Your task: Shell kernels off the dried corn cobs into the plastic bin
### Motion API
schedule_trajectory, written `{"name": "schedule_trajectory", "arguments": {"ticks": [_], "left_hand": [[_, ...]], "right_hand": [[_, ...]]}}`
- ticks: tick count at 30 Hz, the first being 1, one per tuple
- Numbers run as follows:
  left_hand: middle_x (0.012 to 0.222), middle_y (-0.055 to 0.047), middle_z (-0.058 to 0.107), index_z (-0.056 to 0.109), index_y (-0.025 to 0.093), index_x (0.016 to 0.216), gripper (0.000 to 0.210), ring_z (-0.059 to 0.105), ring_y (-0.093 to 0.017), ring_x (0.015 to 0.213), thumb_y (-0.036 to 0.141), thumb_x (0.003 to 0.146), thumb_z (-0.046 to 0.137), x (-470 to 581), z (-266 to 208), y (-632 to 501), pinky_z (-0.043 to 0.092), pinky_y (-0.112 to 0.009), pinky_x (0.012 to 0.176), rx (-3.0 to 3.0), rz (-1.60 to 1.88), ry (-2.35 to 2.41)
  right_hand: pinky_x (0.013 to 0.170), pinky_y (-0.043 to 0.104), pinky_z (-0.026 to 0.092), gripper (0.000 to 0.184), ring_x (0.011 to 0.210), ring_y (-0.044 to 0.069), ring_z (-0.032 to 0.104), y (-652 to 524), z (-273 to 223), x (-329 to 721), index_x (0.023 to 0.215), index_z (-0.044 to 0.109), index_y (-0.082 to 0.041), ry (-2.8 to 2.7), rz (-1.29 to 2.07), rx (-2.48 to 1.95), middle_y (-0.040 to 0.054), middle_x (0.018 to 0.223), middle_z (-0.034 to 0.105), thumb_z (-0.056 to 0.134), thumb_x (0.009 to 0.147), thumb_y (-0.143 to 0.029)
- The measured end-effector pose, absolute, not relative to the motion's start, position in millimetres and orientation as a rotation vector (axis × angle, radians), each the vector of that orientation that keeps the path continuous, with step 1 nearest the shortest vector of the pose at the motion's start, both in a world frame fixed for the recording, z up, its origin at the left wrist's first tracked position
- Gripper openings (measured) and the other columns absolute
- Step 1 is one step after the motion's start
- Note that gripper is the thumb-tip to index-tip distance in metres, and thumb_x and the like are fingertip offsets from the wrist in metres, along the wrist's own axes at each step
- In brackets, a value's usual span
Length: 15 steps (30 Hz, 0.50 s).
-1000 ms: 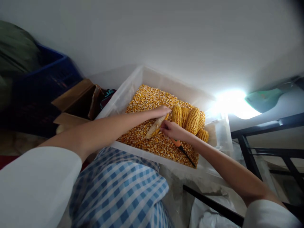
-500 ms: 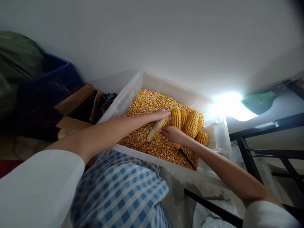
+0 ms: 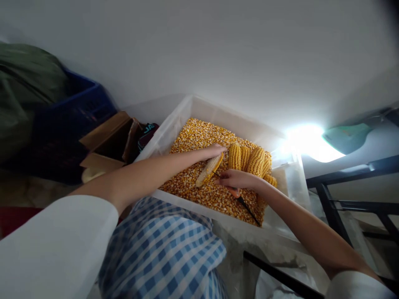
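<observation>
My left hand (image 3: 215,151) is closed around the upper end of a corn cob (image 3: 206,172). Much of that cob's near face is bare and pale, with yellow kernels along its edge. To the right of it, my right hand (image 3: 232,179) has its fingers curled together. A thin dark shaft (image 3: 215,173) runs from those fingers to the cob; its other end is hidden in the hand. Just below the right hand, a tool with an orange handle (image 3: 234,192) and a dark blade rests on loose corn kernels (image 3: 202,131). Several full corn cobs (image 3: 256,161) lie beyond my right wrist.
A translucent plastic bin (image 3: 177,198) holds the corn. Left of it stand an open cardboard box (image 3: 107,139) and a blue crate (image 3: 77,99). A bright lamp (image 3: 314,141) shines at the right, above a black metal frame (image 3: 330,207). Checked cloth (image 3: 165,249) covers my lap.
My right hand has drawn back slightly to the right from the cob, and the thin dark shaft now shows. My left hand keeps its hold. The whole view has shifted a little.
</observation>
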<state>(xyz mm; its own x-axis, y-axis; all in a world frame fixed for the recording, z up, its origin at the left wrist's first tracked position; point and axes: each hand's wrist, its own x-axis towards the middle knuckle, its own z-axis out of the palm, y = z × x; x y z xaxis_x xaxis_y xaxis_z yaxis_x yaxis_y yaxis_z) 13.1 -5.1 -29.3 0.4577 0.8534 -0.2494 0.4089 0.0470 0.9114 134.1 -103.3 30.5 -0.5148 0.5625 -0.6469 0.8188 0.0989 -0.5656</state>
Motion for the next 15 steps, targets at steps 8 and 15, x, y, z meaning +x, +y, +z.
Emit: {"name": "schedule_trajectory", "arguments": {"ticks": [8, 15], "left_hand": [[0.042, -0.001, 0.049, 0.05, 0.016, 0.054, 0.031, 0.047, -0.015, 0.042, 0.042, 0.07, 0.042, 11.0, -28.1, -6.1, 0.036, -0.027, 0.049, 1.335, 0.482, 1.096], [0.041, -0.001, 0.048, 0.049, 0.016, 0.057, 0.03, 0.046, -0.014, 0.041, 0.043, 0.07, 0.043, 11.3, -24.3, -7.6, 0.036, -0.027, 0.047, 1.275, 0.447, 1.088]], "right_hand": [[0.054, 0.021, 0.035, 0.039, 0.056, 0.011, 0.048, -101.8, 35.3, 135.6, 0.072, 0.054, -0.014, 2.386, -1.056, 1.395, 0.0011, 0.063, 0.056, 0.033, 0.08, -0.045], [0.054, 0.021, 0.033, 0.035, 0.059, 0.012, 0.049, -106.7, 41.5, 136.0, 0.076, 0.056, -0.016, 2.428, -0.86, 1.487, 0.0038, 0.07, 0.058, 0.03, 0.083, -0.038]]}}
